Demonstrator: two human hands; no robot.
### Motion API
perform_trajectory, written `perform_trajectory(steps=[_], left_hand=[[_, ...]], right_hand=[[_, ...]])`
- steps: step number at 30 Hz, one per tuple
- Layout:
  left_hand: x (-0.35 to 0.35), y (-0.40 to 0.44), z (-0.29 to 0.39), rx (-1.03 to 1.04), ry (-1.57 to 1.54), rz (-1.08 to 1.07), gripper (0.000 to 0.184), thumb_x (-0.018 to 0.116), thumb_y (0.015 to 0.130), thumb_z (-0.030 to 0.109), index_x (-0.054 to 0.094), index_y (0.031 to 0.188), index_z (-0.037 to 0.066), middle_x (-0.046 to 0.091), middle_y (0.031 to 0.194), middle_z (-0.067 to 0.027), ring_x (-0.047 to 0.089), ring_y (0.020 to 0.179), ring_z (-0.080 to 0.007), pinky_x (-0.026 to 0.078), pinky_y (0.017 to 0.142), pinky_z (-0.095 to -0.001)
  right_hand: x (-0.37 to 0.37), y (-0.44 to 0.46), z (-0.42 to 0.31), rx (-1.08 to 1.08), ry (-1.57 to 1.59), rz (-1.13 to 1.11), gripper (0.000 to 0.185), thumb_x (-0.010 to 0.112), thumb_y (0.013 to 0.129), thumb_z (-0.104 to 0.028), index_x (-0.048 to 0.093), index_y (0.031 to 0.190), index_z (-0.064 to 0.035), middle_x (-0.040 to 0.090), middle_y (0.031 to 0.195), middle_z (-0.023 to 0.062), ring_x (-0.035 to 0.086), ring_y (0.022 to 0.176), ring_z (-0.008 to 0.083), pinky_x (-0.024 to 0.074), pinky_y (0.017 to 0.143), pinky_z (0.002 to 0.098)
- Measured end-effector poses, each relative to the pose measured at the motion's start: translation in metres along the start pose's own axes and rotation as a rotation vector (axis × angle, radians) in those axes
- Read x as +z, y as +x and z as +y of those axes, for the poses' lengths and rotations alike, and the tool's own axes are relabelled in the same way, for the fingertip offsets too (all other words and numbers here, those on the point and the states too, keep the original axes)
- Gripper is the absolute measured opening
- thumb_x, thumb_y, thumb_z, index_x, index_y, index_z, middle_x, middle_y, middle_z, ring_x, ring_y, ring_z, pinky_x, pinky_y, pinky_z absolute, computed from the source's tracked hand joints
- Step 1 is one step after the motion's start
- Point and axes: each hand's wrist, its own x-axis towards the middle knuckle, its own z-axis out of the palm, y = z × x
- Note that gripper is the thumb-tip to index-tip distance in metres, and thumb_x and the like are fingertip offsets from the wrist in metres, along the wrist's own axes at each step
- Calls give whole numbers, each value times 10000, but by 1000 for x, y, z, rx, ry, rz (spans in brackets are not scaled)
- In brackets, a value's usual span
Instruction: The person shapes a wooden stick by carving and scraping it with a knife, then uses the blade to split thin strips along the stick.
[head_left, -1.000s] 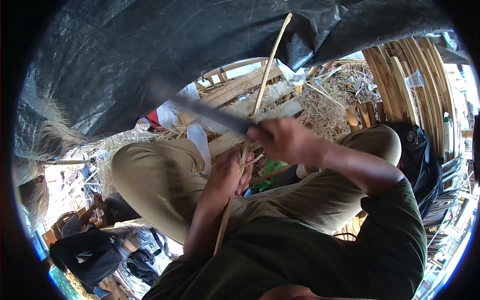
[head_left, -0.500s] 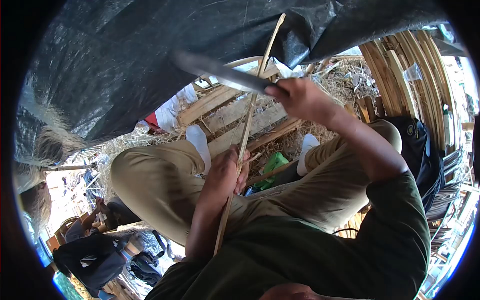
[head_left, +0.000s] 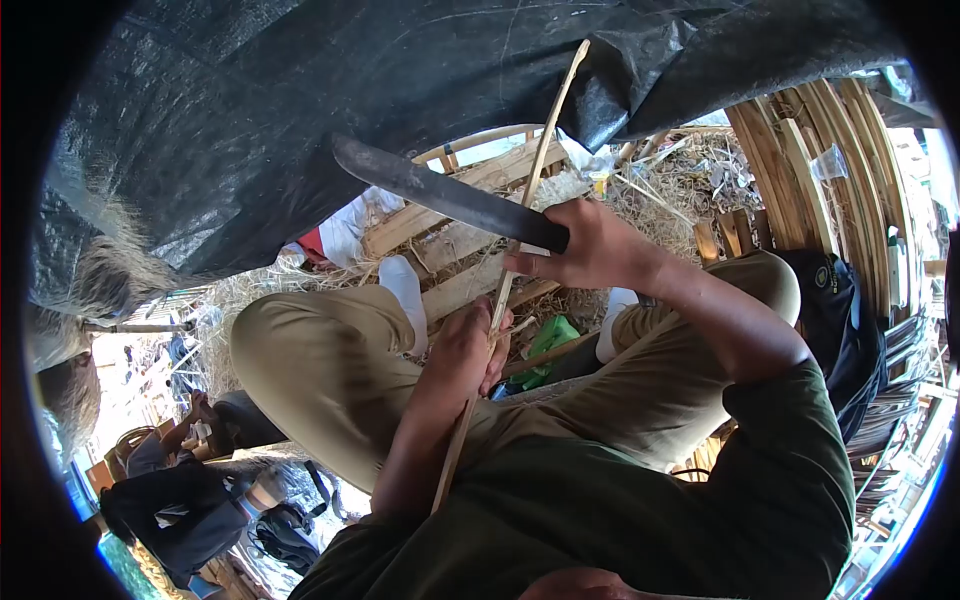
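Note:
My left hand [head_left: 462,352] is closed around a long, thin wooden strip [head_left: 543,150], which slants up from beside my torso toward the dark sheet. A small pale sliver sticks out beside that hand. In my right hand [head_left: 603,247] is a machete [head_left: 440,192], its broad dark blade pointing up and to the left. The blade crosses the strip above my left hand, close to the right hand's fingers. Whether its edge touches the wood I cannot tell. The machete's handle is hidden inside my grip.
A black plastic sheet [head_left: 250,120] hangs ahead. Wooden boards [head_left: 470,270] lie among straw between my legs, near a green plastic bag [head_left: 552,345]. Stacked wood strips [head_left: 840,170] and a dark bag [head_left: 825,300] are at right. Another person's hand [head_left: 203,405] and a black backpack [head_left: 170,515] appear at left.
My right hand and the machete have moved down along the strip, closer to my left hand. The blurred blade now looks sharp. The strip's top end has shifted slightly right.

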Motion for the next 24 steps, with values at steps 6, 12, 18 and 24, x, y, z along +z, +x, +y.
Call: perform_trajectory(steps=[6, 12, 18, 24], left_hand=[[4, 0, 2, -32, -7, -10, 423, 241, 1076, 417, 475, 904, 109, 369, 524, 8, 329, 359, -105, 311, 374, -255], [0, 0, 1, -2, -69, -88, 413, 225, 1070, 403, 479, 932, 108, 405, 533, -2, 357, 372, -101, 324, 368, -248], [3, 2, -1, 47, -101, -115, 407, 270, 1066, 462, 457, 914, 134, 359, 501, 2, 313, 345, -112, 279, 365, -252], [4, -1, 1, 0, -134, -119, 381, 281, 1065, 423, 464, 899, 134, 368, 504, -3, 319, 349, -112, 271, 366, -251]], right_hand=[[6, 3, 7, 153, 78, -27, 542, 630, 929, -513, 714, 905, 21, 656, 660, 177, 679, 596, 265, 525, 611, 401], [-4, -3, -7, 436, 526, -194, 605, 597, 939, -559, 605, 852, 40, 469, 513, 33, 471, 374, 142, 390, 372, 321], [-9, -13, -14, 584, 848, -335, 631, 598, 917, -605, 553, 788, 12, 420, 500, 1, 403, 349, 100, 346, 334, 270], [0, -9, 0, 289, 466, 17, 653, 577, 930, -607, 587, 771, 26, 493, 538, 40, 488, 427, 142, 409, 411, 310]])
